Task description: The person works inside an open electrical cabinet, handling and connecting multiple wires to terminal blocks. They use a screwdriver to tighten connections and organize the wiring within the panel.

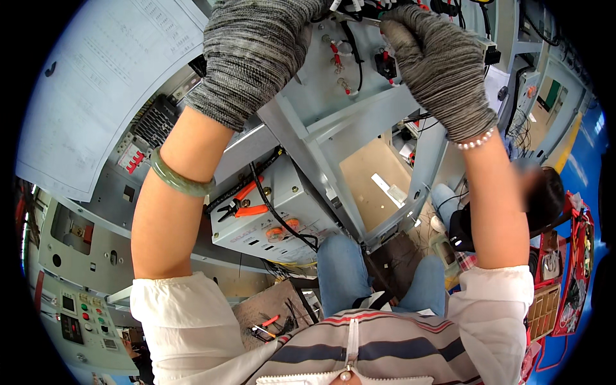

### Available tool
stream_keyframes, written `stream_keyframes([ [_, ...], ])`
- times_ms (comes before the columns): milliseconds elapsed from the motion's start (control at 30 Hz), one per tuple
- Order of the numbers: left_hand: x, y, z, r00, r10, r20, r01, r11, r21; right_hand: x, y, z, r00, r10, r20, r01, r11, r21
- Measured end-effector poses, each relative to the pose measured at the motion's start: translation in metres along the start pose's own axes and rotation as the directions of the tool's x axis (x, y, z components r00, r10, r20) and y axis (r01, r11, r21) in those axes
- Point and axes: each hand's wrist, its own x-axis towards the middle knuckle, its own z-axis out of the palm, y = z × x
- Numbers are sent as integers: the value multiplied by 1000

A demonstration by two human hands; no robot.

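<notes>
Both my hands wear grey striped knit gloves and reach up to the top edge, at a grey metal cabinet panel (314, 96). My left hand (256, 48) is closed, its fingers curled by a bundle of wires (356, 6) with white sleeves. My right hand (436, 61) is closed too, fingertips pinched at the right side of that bundle. What either hand holds is too small and partly cut off to make out. Below them, red-sleeved wire terminals (337, 58) and a small black component (385, 65) sit on the panel.
Orange-handled pliers (244, 204) lie on a grey metal box (276, 224) with a black cable across it. Printed sheets (109, 83) hang at the left. A control panel with buttons (86, 321) stands lower left. Another person (500, 212) and red tool bins (571, 269) are at the right.
</notes>
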Motion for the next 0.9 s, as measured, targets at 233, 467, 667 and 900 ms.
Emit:
stream_keyframes([
  [233, 2, 3, -3, 999, -19, 29, 20, 998, -52, 3, -8, 0, 1000, 5, -22, -4, 1000, 30],
  [467, -1, 0, -4, 999, -24, 34, 24, 1000, 2, -10, 9, 25, 999, 49, 2, -49, 998, -31],
  [667, -1, 2, 0, 999, -42, 26, 43, 999, -22, -39, -26, 75, 901, 398, 174, -432, 771, 468],
  [900, 1, 1, -1, 999, -7, 39, 6, 1000, 11, -47, -86, 77, 821, 452, 349, -561, 523, 642],
])
